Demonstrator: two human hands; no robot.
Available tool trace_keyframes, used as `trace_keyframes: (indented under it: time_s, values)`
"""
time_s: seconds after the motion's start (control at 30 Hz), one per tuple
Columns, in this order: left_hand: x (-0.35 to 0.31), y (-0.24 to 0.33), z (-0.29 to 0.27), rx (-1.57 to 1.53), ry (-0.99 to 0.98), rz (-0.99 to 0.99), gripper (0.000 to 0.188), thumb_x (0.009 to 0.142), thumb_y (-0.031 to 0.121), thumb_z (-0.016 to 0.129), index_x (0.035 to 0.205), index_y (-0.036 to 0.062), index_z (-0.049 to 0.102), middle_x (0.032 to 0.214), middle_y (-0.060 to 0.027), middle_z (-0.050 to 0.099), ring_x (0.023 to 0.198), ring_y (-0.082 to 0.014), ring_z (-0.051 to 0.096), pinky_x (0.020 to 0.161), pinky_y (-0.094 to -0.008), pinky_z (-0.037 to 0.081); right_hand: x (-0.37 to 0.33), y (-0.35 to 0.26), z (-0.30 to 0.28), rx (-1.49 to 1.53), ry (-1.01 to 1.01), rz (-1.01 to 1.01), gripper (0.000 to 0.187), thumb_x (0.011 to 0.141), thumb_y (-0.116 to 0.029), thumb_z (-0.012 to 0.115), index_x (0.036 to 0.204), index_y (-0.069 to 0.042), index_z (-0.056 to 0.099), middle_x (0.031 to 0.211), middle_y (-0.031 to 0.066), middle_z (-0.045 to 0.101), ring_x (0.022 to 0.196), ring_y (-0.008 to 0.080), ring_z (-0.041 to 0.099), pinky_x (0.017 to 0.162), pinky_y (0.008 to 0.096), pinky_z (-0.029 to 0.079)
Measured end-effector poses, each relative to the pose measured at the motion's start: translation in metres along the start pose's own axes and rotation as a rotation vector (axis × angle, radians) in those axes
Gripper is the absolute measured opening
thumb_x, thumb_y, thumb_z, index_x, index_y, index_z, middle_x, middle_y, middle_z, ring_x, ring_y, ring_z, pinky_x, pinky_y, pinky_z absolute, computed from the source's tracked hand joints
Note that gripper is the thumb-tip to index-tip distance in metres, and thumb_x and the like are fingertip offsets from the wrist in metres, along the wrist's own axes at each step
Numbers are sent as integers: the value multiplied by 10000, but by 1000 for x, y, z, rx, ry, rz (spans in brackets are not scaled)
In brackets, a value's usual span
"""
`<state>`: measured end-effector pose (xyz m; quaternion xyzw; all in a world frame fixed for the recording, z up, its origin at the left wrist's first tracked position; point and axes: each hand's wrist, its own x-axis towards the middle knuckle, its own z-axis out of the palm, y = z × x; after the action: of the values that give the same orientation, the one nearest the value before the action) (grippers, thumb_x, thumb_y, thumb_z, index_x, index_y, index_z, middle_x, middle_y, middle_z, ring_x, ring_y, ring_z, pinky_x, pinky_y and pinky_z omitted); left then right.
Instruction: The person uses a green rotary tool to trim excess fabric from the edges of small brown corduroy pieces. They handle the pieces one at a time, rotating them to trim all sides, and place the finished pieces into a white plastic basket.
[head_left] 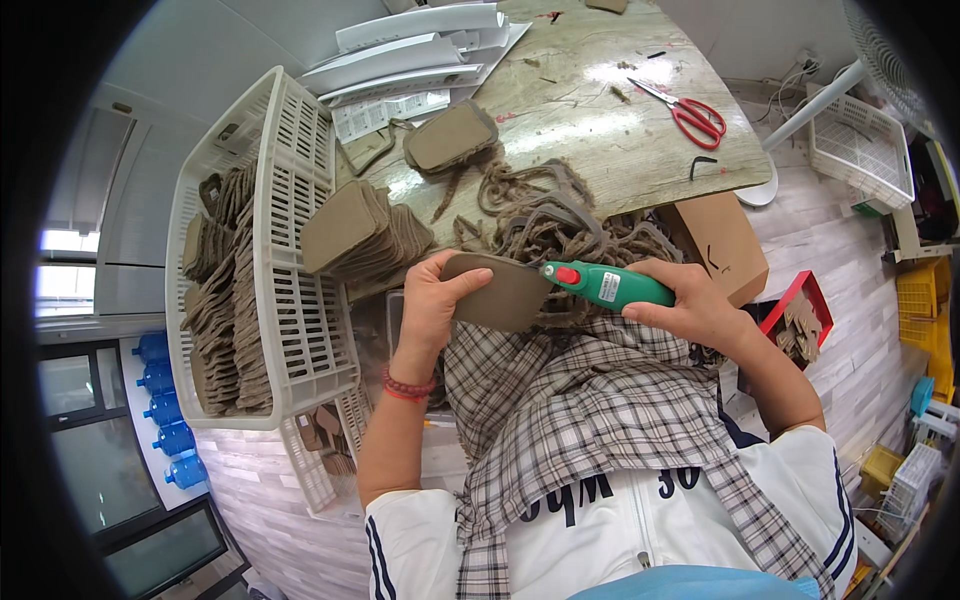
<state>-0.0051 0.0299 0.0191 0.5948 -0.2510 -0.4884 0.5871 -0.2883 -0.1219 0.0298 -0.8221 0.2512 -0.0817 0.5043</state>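
Note:
My left hand (428,305) grips a flat brown pad (508,295) with rounded corners, the thumb on its upper face. My right hand (695,305) is wrapped round a green handheld electric cutter (630,288) with a red button. The cutter's tip meets the pad's right edge, or lies very close to it; its blade is too small to make out. Just beyond both hands lies a tangled heap of fuzzy brown trimmed strips (545,215). A fanned stack of similar pads (350,230) leans left of the heap, and a smaller stack (450,135) lies farther back.
A white plastic crate (285,250) with rows of pads stands at the left. Red-handled scissors (697,120) and a small black hex key (702,164) lie on the table (590,100). White papers (410,60) are at the back. Right of the heap are a cardboard box (720,245) and a red box (815,295).

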Motion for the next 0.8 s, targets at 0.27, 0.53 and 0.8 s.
trace_keyframes:
  time_s: [0.27, 0.53, 0.8]
  values:
    - [-3, -6, 6, 35, -30, -28, 82, 803, 3, 698, 877, -15, 669, 804, -56, 691, 681, -102, 639, 631, -230, 524, 9, -6, 11, 7, 33, -53, 462, 804, -363, 725, 1091, -14, 627, 860, 152, 667, 757, 258, 665, 694, 346, 512]
    - [-7, 33, -19, 4, 220, 184, 169, 811, -4, 680, 978, 3, 649, 906, -67, 681, 776, -125, 642, 691, -253, 532, 21, -4, 18, 179, 122, -7, 433, 827, -326, 715, 1105, -7, 622, 819, 100, 649, 713, 150, 613, 666, 295, 492]
    - [27, 73, -158, 719, 762, 437, 392, 825, 55, 679, 1199, 24, 563, 1110, -134, 622, 1007, -221, 599, 876, -359, 501, 7, 13, 9, 328, 171, 132, 394, 845, -301, 693, 1093, -4, 621, 784, 60, 624, 681, 98, 567, 636, 260, 463]
